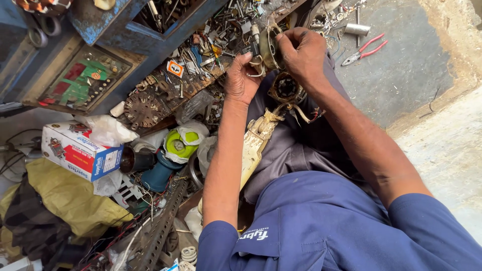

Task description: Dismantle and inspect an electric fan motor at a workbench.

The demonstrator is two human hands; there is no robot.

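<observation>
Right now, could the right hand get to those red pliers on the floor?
Probably not at once: the right hand is gripping a round metal motor part. The red pliers lie nearby on bare floor, nothing blocking them.

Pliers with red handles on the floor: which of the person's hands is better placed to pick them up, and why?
Probably the right hand: the pliers lie on its side. It grips a round metal part, though. The left hand is farther off.
</observation>
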